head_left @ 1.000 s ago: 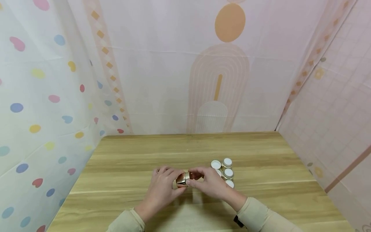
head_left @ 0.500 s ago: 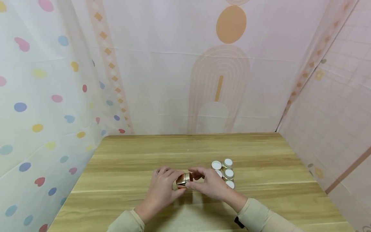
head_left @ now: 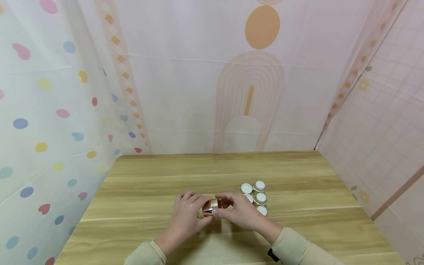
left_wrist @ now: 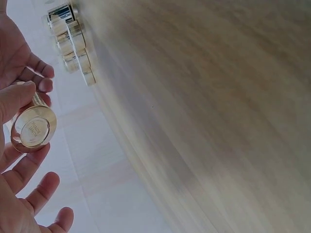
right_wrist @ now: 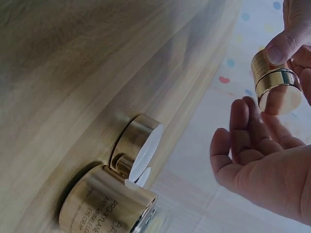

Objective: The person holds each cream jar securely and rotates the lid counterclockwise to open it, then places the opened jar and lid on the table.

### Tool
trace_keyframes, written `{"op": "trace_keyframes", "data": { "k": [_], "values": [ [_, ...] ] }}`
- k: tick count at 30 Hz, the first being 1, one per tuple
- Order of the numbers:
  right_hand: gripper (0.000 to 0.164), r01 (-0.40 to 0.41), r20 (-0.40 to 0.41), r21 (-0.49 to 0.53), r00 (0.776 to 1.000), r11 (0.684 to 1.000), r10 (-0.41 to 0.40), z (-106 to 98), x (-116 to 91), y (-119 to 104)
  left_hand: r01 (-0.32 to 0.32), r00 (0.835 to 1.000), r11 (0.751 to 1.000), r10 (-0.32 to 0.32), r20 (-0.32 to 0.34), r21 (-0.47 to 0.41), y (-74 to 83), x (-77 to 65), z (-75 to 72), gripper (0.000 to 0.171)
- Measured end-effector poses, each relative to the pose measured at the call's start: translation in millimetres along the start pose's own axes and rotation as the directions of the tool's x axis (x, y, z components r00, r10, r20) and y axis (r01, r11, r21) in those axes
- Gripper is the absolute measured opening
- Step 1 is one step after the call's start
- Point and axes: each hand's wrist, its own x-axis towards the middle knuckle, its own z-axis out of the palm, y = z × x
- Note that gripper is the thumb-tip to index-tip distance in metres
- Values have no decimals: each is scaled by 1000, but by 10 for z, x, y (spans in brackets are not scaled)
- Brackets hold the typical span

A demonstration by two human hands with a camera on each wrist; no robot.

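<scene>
Both hands meet on a small gold cosmetic jar (head_left: 207,208) with a smooth gold lid (right_wrist: 282,92), held on its side above the table. My left hand (head_left: 187,213) grips the jar's lettered body between thumb and fingers; the base (left_wrist: 35,132) faces the left wrist view. On the lid end, my right hand (head_left: 243,209) pinches with its thumb on the near side and its bent fingers behind. In the right wrist view the right fingers (right_wrist: 240,119) reach up beside the lid, and its thumb is hidden there.
Right of the hands, gold jars (right_wrist: 104,201) with white tops stand in a column on the wooden table (head_left: 159,176). Beside them lie upturned gold lids (head_left: 246,188) with white insides. A patterned curtain (head_left: 179,92) hangs beyond the table's far edge.
</scene>
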Motion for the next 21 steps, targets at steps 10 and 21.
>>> {"op": "trace_keyframes", "data": {
  "k": [10,21],
  "values": [
    [46,-44,-27,-16,999,999,43,-19,-5,24,-33,999,999,33,-19,16,3,11,25,53],
    [65,-61,-1,22,998,998,61,-50,-15,1,-4,1000,1000,4,8,5,15,21,39,54]
  ]
}}
